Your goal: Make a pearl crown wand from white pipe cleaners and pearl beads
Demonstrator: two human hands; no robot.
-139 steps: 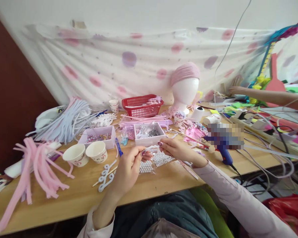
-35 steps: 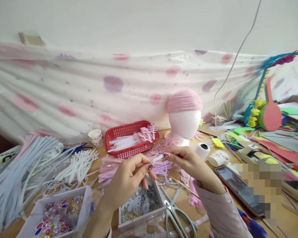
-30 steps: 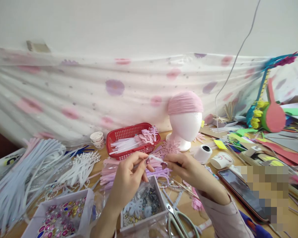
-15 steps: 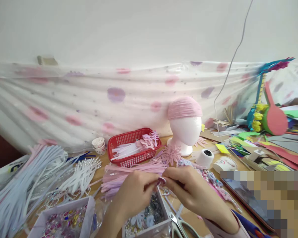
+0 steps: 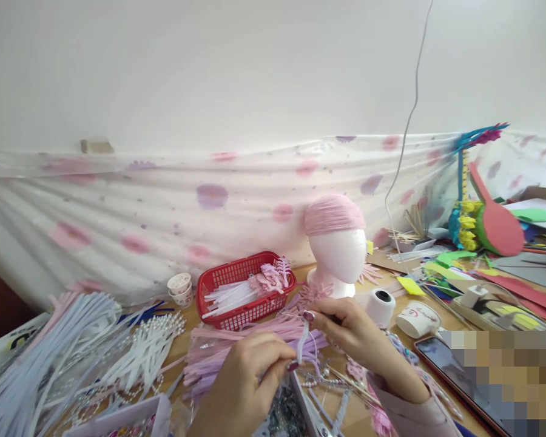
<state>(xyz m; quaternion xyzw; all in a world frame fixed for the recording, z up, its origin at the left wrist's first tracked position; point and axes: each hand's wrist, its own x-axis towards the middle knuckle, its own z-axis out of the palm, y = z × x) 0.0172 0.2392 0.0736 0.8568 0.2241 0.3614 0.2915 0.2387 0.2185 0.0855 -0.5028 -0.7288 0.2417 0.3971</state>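
Observation:
Between my two hands stretches a short, pale pipe cleaner [image 5: 303,341], curved and nearly upright. My left hand [image 5: 248,376] pinches its lower end between thumb and fingertips. My right hand [image 5: 352,328], a little higher and farther right, pinches the upper end; a thin thread or wire seems to run out beside those fingers. Behind and below the hands lies a bundle of pink and purple pipe cleaners [image 5: 209,346]. A white box of dark beads [image 5: 287,408] sits under my left hand, partly covered by it.
A red basket [image 5: 227,317] and a white foam head [image 5: 334,255] with a pink thread cap stand behind. White pipe cleaners [image 5: 141,352] lie left; a spool [image 5: 380,311], paper cup [image 5: 418,319] and phone [image 5: 455,376] lie right. A box of gems [image 5: 161,413] is at lower left.
My hands have moved apart, the right one higher, the left one lower, exposing the pale pipe cleaner between them. The camera has tilted up, so the table sits lower in view.

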